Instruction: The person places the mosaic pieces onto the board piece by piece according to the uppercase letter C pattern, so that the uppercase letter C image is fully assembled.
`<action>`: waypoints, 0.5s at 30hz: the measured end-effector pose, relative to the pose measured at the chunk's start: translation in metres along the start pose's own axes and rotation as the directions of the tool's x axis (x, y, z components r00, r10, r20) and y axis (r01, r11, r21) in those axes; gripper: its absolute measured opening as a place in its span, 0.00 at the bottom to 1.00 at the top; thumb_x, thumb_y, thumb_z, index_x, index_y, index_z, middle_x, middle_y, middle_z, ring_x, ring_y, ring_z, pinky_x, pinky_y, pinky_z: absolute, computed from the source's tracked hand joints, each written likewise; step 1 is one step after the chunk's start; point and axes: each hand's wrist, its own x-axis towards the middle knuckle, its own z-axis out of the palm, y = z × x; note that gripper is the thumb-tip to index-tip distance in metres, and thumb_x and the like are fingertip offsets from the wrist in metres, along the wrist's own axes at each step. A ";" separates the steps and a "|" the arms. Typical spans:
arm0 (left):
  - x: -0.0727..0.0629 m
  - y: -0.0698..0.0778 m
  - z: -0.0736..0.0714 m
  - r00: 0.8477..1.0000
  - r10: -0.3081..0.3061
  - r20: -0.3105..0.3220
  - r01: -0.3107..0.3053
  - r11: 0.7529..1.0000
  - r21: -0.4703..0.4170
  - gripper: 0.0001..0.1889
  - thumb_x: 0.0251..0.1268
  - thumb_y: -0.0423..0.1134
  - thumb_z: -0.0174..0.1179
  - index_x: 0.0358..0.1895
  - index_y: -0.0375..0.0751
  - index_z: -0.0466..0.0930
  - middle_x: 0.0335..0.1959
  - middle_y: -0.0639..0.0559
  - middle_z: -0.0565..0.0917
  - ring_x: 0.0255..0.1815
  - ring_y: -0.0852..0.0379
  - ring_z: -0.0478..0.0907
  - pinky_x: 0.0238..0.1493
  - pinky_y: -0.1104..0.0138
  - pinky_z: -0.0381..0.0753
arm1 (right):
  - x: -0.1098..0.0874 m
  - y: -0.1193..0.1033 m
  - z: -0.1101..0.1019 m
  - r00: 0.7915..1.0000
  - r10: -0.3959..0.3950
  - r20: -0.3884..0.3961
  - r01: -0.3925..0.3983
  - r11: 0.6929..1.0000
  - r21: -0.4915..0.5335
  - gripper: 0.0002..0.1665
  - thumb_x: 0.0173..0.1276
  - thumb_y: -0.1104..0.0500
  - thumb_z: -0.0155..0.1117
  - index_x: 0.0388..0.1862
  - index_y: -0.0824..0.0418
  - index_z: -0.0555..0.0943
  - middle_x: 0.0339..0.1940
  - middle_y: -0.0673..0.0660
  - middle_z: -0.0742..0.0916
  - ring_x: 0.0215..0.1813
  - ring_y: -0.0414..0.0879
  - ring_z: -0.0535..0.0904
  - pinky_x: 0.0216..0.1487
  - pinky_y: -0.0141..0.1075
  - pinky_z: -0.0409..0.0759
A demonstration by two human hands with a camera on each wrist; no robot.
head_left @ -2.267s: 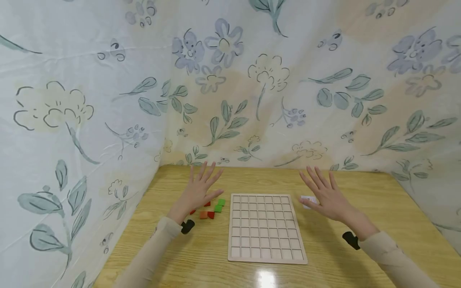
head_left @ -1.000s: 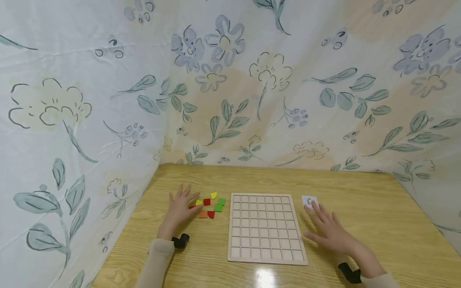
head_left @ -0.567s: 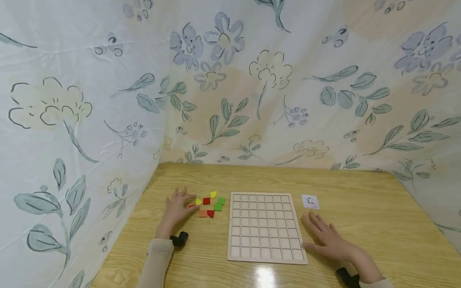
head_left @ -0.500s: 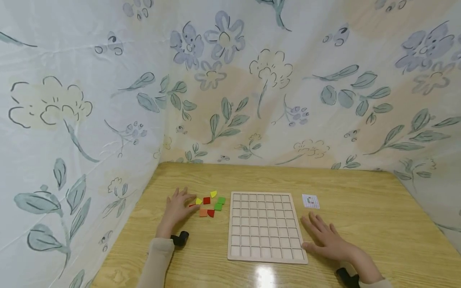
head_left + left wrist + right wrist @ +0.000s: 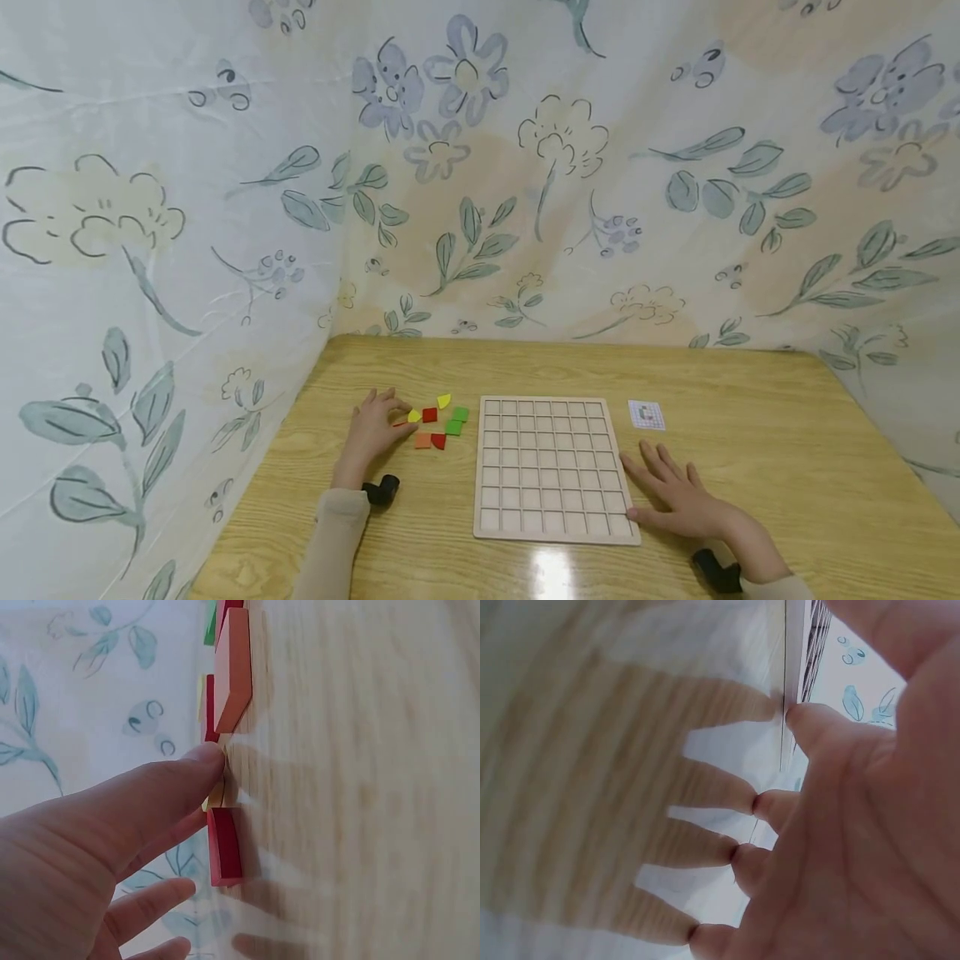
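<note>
My left hand (image 5: 370, 430) at the yellow piece (image 5: 414, 416)

It lies on the table (image 5: 555, 367), left of the grid board (image 5: 555, 467); I can't tell whether thumb and index pinch it. A red square (image 5: 430, 415) sits beside it. My right hand (image 5: 681, 493), fingers spread, touches the board's edge.

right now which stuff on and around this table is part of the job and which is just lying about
Likely part of the job:
red pieces
yellow pieces
green squares
orange square
grid board
small card

Only surroundings, nothing loose looks stray:
wooden table
flowered cloth
black wrist gadgets
</note>
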 end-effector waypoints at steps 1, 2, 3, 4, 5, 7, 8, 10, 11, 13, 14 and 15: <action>0.000 0.000 0.000 1.000 0.000 -0.002 0.000 1.000 -0.003 0.17 0.51 0.47 0.69 0.44 0.45 0.83 0.65 0.36 0.67 0.70 0.30 0.50 0.61 0.30 0.44 | 0.000 0.000 0.000 1.000 0.000 0.002 0.000 1.000 -0.004 0.44 0.62 0.45 0.61 0.72 0.57 0.57 0.72 0.75 0.49 0.69 0.78 0.38 0.53 0.77 0.30; 0.000 0.001 0.000 1.000 0.001 -0.005 -0.001 1.000 -0.005 0.17 0.51 0.47 0.69 0.43 0.45 0.83 0.65 0.35 0.67 0.70 0.30 0.50 0.61 0.30 0.44 | 0.000 0.000 -0.001 1.000 0.000 0.004 0.000 1.000 -0.005 0.44 0.62 0.45 0.61 0.72 0.57 0.57 0.72 0.75 0.49 0.69 0.78 0.38 0.53 0.77 0.30; 0.001 0.002 0.000 1.000 0.002 -0.007 -0.002 1.000 -0.001 0.16 0.51 0.46 0.68 0.43 0.45 0.83 0.65 0.35 0.67 0.70 0.30 0.50 0.61 0.30 0.44 | 0.001 -0.001 -0.001 1.000 0.000 0.006 0.000 1.000 -0.008 0.44 0.62 0.45 0.61 0.73 0.57 0.56 0.72 0.75 0.49 0.69 0.78 0.38 0.53 0.77 0.30; 0.001 0.002 0.000 1.000 0.001 -0.009 -0.001 1.000 0.001 0.16 0.51 0.47 0.68 0.42 0.45 0.83 0.65 0.35 0.67 0.70 0.30 0.50 0.61 0.30 0.45 | 0.001 -0.001 -0.001 1.000 0.000 0.008 0.000 1.000 -0.011 0.45 0.62 0.44 0.61 0.73 0.57 0.56 0.72 0.75 0.49 0.69 0.78 0.38 0.53 0.77 0.30; 0.001 0.003 0.000 1.000 0.001 -0.010 -0.001 1.000 0.003 0.15 0.51 0.47 0.68 0.42 0.45 0.83 0.65 0.35 0.67 0.69 0.30 0.50 0.61 0.30 0.45 | 0.001 -0.001 -0.001 1.000 0.000 0.011 0.000 1.000 -0.012 0.45 0.62 0.44 0.61 0.73 0.57 0.56 0.72 0.75 0.49 0.69 0.78 0.38 0.52 0.77 0.30; 0.002 0.004 0.000 1.000 -0.001 -0.013 0.001 1.000 0.008 0.15 0.51 0.47 0.68 0.41 0.44 0.83 0.64 0.35 0.68 0.69 0.30 0.51 0.61 0.31 0.46 | 0.001 -0.001 -0.001 1.000 0.001 0.015 -0.001 1.000 -0.010 0.45 0.62 0.45 0.61 0.73 0.58 0.56 0.72 0.75 0.48 0.69 0.78 0.38 0.52 0.77 0.29; 0.002 0.004 0.000 1.000 -0.001 -0.015 0.001 1.000 0.011 0.15 0.52 0.47 0.68 0.41 0.44 0.83 0.64 0.35 0.68 0.69 0.30 0.51 0.61 0.31 0.46 | 0.001 -0.001 -0.001 1.000 0.001 0.016 -0.001 1.000 -0.007 0.45 0.62 0.45 0.61 0.73 0.58 0.56 0.72 0.75 0.48 0.69 0.78 0.37 0.52 0.77 0.29; 0.003 0.005 0.000 1.000 0.000 -0.020 0.000 1.000 0.012 0.14 0.52 0.46 0.68 0.40 0.44 0.83 0.64 0.35 0.69 0.69 0.30 0.52 0.61 0.31 0.46 | 0.001 -0.002 -0.002 1.000 0.003 0.020 -0.003 1.000 0.000 0.45 0.62 0.45 0.61 0.73 0.59 0.55 0.72 0.75 0.48 0.69 0.78 0.37 0.52 0.77 0.29; 0.003 0.005 0.000 1.000 -0.001 -0.022 0.001 1.000 0.013 0.14 0.52 0.46 0.68 0.40 0.44 0.83 0.64 0.35 0.69 0.69 0.30 0.53 0.61 0.31 0.46 | 0.001 -0.002 -0.002 1.000 0.004 0.023 -0.004 1.000 0.004 0.45 0.62 0.45 0.61 0.73 0.59 0.55 0.72 0.75 0.48 0.69 0.78 0.37 0.52 0.77 0.28; 0.003 0.006 0.001 1.000 0.000 -0.025 0.000 1.000 0.020 0.13 0.52 0.45 0.68 0.39 0.43 0.83 0.63 0.36 0.69 0.69 0.30 0.53 0.61 0.31 0.47 | 0.001 -0.002 -0.002 1.000 0.009 0.028 -0.009 1.000 0.011 0.45 0.62 0.45 0.61 0.73 0.59 0.55 0.72 0.75 0.47 0.69 0.78 0.36 0.53 0.77 0.28; 0.004 0.006 0.001 1.000 0.002 -0.025 -0.001 1.000 0.024 0.13 0.52 0.44 0.68 0.39 0.43 0.83 0.63 0.35 0.70 0.68 0.30 0.54 0.61 0.31 0.47 | 0.000 -0.003 -0.002 0.999 0.011 0.031 -0.012 1.000 0.013 0.46 0.62 0.45 0.61 0.73 0.59 0.54 0.72 0.75 0.47 0.69 0.78 0.36 0.53 0.77 0.27; 0.004 0.006 0.001 1.000 0.001 -0.023 0.000 1.000 0.027 0.13 0.52 0.44 0.67 0.39 0.43 0.83 0.63 0.36 0.70 0.68 0.31 0.54 0.61 0.31 0.47 | 0.000 -0.003 -0.002 0.999 0.013 0.035 -0.014 1.000 0.014 0.46 0.63 0.45 0.61 0.73 0.59 0.54 0.72 0.75 0.46 0.69 0.77 0.35 0.52 0.77 0.27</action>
